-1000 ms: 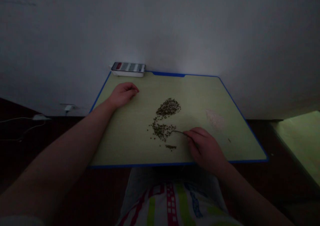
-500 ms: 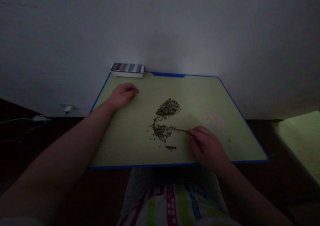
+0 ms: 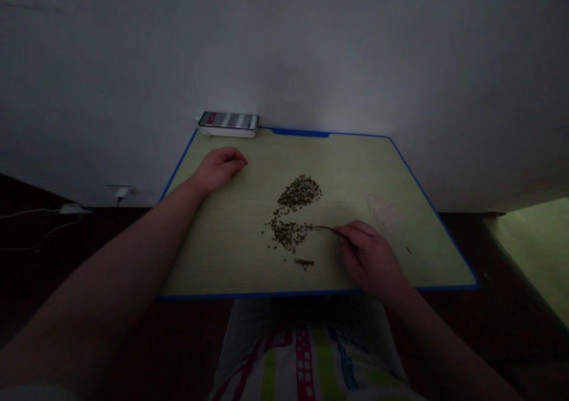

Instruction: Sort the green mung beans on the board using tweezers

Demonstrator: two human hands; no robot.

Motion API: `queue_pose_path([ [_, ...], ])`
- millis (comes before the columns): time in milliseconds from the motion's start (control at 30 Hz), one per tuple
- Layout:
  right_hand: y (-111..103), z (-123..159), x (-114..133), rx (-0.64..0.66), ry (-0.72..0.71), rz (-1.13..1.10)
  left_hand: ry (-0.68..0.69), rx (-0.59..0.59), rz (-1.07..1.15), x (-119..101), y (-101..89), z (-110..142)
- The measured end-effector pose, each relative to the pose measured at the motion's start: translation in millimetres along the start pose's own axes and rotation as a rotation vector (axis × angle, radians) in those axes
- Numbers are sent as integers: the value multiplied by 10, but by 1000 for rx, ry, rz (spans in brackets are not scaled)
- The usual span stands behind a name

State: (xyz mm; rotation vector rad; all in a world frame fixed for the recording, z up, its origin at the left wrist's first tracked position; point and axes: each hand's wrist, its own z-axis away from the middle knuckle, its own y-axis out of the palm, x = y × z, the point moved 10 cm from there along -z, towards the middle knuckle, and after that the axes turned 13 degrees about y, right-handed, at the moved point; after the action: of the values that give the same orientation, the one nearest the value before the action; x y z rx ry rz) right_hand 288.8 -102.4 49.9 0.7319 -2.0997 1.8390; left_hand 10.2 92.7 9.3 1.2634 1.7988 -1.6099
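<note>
My right hand (image 3: 371,257) grips a slim, dark metal spoon (image 3: 326,228), seen nearly edge-on. The tip touches or almost touches the right side of a loose scatter of small green-brown beans or seeds (image 3: 284,233). Behind that scatter is a denser heap of the same grains (image 3: 301,191), with paler bits mixed in. A short row of grains (image 3: 304,262) lies nearer the front edge. On the table's left side rests my left hand (image 3: 222,167), its fingers curled in and the thumb close to the index finger; I see nothing in it.
The pale tabletop (image 3: 249,259) has a blue rim and stands against a wall. A phone (image 3: 229,120) lies on a white box (image 3: 229,132) at the back left. Whitish grains (image 3: 384,212) are spread at right, near a small dark sliver (image 3: 409,250). A plug (image 3: 122,193) sits in the wall.
My right hand and the spoon have shifted very slightly; the spoon tip stays beside the scattered grains. My left hand has stayed in place.
</note>
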Motion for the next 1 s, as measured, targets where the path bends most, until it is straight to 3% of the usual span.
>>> queue_pose_path([
  [667, 111, 59, 141, 37, -56, 9, 4, 5, 29, 22, 16, -11],
  [1000, -80, 6, -134, -49, 63, 7, -1, 3, 15, -9, 7, -11],
])
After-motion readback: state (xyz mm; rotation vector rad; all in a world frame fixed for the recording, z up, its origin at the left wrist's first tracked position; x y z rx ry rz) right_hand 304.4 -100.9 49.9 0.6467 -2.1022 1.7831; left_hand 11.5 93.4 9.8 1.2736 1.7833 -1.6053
